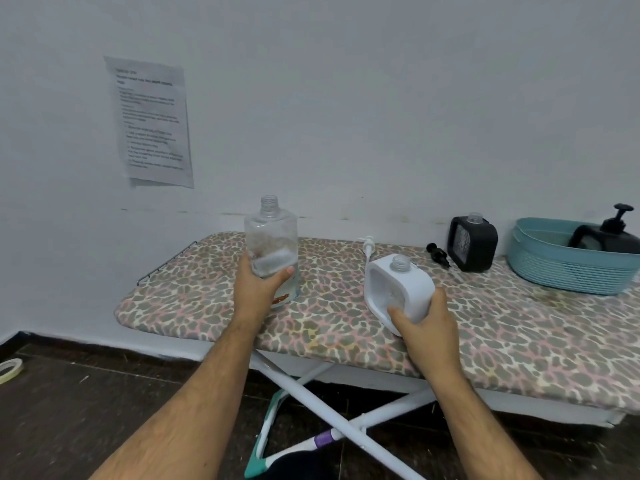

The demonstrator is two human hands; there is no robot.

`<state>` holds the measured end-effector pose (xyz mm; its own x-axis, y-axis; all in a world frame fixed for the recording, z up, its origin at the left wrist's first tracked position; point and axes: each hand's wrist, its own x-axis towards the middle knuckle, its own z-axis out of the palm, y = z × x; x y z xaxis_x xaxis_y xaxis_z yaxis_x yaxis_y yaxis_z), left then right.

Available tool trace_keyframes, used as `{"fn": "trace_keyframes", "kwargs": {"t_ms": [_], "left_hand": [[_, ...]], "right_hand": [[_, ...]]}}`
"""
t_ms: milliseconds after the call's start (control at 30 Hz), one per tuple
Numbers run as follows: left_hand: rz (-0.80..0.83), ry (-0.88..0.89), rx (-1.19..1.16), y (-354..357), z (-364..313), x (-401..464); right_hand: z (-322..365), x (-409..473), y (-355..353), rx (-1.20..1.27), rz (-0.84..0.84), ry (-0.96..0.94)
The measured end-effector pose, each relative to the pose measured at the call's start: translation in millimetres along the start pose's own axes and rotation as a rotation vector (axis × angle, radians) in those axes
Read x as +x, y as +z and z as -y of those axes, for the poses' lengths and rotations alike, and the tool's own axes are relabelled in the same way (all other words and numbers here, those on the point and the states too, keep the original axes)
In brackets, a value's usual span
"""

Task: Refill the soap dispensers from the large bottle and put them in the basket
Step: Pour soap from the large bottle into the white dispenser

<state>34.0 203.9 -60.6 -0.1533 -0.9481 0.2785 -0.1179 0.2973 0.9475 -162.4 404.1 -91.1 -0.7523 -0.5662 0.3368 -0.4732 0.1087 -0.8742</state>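
Observation:
My left hand [258, 289] grips the large clear bottle [272, 237], upright and uncapped, with a little liquid low inside. My right hand [424, 323] holds the white dispenser [398, 289] by its lower right side; its neck is open and it tilts slightly. The white pump [367, 249] lies behind it on the board. A black dispenser [472, 244] without a pump stands further right, its black pump [438, 254] lying beside it. Another black dispenser [609, 232] with its pump on sits in the teal basket [554, 268].
Everything rests on an ironing board [346, 327] with a leopard-print cover against a white wall. A printed sheet [152, 123] hangs on the wall. The board's crossed white legs [311, 403] stand below, and a tape roll [10, 370] lies on the dark floor at left.

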Motion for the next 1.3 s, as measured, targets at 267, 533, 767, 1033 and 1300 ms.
{"fn": "trace_keyframes", "kwargs": {"t_ms": [267, 533, 767, 1033, 1300], "left_hand": [[0.018, 0.077, 0.045, 12.5, -10.8, -25.9], [0.101, 0.16, 0.216, 24.8, -32.1, -51.3], [0.152, 0.234, 0.39, 35.8, -49.0, -64.4], [0.2, 0.401, 0.651, 51.4, -63.9, -73.6], [0.222, 0.478, 0.778, 59.2, -74.8, -82.2]], "right_hand": [[-1.1, -2.0, -2.5, 0.039, 0.043, 0.032], [-2.8, -2.0, -22.6, -0.001, -0.001, 0.022], [-9.5, 5.4, -57.3, -0.13, -0.004, -0.059], [-26.8, 0.3, -73.1, -0.113, 0.024, -0.02], [-27.8, 2.3, -75.3, -0.121, 0.03, -0.039]]}}
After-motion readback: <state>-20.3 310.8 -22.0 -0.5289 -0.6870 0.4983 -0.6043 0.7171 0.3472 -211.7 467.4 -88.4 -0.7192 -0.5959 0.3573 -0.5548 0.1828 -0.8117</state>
